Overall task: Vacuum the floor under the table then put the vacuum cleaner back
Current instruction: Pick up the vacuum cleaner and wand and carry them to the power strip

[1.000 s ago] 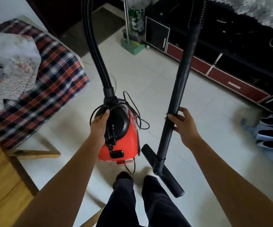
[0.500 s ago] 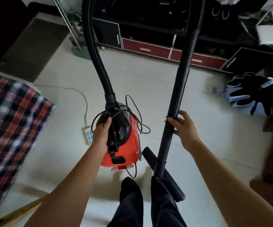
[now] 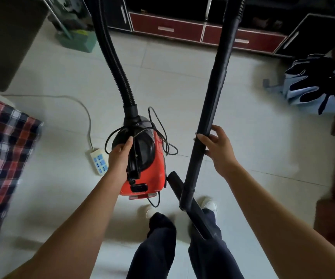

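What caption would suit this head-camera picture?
The left hand holds the red vacuum cleaner by its handle; right hand grips the black wand.

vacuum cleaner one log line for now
left hand: holds red canister by handle | right hand: holds wand | cord: looped on canister

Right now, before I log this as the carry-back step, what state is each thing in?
vacuum cleaner: held by its top handle, cord loosely looped over it.
left hand: grips the handle.
wand: near upright, nozzle attached.
right hand: grips the wand.
hose: attached to the vacuum cleaner.
power strip: on the floor, sockets look empty.
red drawers: shut.
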The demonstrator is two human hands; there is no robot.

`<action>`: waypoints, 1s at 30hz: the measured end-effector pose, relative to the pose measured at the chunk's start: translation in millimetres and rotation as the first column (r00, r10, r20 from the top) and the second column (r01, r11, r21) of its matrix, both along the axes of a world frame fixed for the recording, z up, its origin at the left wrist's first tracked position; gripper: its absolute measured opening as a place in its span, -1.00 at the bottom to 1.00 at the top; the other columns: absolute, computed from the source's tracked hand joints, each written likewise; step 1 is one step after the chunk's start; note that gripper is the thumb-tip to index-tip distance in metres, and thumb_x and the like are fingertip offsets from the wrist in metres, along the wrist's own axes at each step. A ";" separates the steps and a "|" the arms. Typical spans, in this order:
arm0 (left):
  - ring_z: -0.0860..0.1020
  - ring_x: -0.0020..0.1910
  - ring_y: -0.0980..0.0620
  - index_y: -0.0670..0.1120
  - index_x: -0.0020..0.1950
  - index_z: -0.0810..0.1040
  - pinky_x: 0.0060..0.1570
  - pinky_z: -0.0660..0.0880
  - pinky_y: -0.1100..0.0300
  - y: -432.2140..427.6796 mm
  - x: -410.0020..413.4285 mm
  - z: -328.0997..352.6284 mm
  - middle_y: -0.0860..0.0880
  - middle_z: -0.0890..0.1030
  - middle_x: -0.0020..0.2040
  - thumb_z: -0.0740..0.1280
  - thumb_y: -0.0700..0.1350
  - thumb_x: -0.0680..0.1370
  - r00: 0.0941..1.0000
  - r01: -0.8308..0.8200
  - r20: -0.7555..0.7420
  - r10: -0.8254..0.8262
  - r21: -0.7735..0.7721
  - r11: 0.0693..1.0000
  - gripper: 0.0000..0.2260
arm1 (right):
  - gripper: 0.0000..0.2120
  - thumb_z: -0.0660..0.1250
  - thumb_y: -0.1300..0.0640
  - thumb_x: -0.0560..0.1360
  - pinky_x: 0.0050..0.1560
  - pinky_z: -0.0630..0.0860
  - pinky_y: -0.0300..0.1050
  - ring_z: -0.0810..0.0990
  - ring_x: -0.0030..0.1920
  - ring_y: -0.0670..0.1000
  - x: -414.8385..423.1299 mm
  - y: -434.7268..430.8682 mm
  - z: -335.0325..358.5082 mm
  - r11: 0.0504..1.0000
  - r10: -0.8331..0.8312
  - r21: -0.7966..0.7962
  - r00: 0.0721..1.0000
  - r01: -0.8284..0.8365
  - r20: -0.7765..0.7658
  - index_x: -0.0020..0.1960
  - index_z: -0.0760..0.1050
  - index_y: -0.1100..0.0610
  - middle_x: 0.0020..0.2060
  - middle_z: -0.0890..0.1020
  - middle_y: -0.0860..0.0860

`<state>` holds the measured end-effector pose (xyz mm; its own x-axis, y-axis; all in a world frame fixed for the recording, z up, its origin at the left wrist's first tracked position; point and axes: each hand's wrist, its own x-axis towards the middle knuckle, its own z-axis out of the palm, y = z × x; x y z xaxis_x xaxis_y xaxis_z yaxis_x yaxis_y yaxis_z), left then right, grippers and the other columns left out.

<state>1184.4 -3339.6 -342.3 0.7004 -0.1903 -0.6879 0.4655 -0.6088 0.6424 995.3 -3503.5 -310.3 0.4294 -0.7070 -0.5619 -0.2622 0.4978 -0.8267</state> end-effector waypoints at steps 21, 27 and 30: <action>0.49 -0.24 0.05 -0.02 -0.29 0.51 -0.21 0.40 0.22 -31.5 37.9 -307.5 0.05 0.53 -0.28 0.36 0.09 0.51 0.968 -0.105 0.218 0.121 -0.084 0.991 -0.74 | -0.76 0.26 0.23 0.56 0.01 0.59 0.04 0.59 0.09 0.20 40.7 -43.0 -333.9 0.975 0.221 0.005 0.974 -0.222 0.054 0.19 0.31 0.16 0.01 0.59 0.20; 0.55 -0.18 -0.02 0.04 -0.31 0.55 -0.08 0.46 0.13 -44.4 70.4 -332.0 -0.01 0.58 -0.27 0.41 0.10 0.46 0.943 -0.081 0.314 0.112 -0.112 0.990 -0.79 | -0.76 0.27 0.23 0.56 -0.15 0.58 -0.09 0.58 0.11 0.22 49.2 -46.0 -385.8 0.978 0.208 0.013 0.974 -0.210 0.093 0.20 0.32 0.17 0.01 0.59 0.22; 0.55 -0.18 -0.02 0.03 -0.30 0.57 -0.09 0.46 0.15 -45.5 83.6 -337.3 0.00 0.58 -0.28 0.43 0.08 0.46 0.935 -0.070 0.337 0.109 -0.126 0.990 -0.80 | -0.75 0.26 0.22 0.56 -0.16 0.57 -0.10 0.59 0.10 0.22 54.7 -44.1 -403.1 0.977 0.212 0.014 0.970 -0.215 0.118 0.20 0.31 0.18 0.01 0.59 0.22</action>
<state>1268.0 -3385.1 -679.6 0.9072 -0.1770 -0.3815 0.2546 -0.4908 0.8332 1050.0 -3547.6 -713.4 0.6317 -0.5776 -0.5170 -0.2681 0.4630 -0.8448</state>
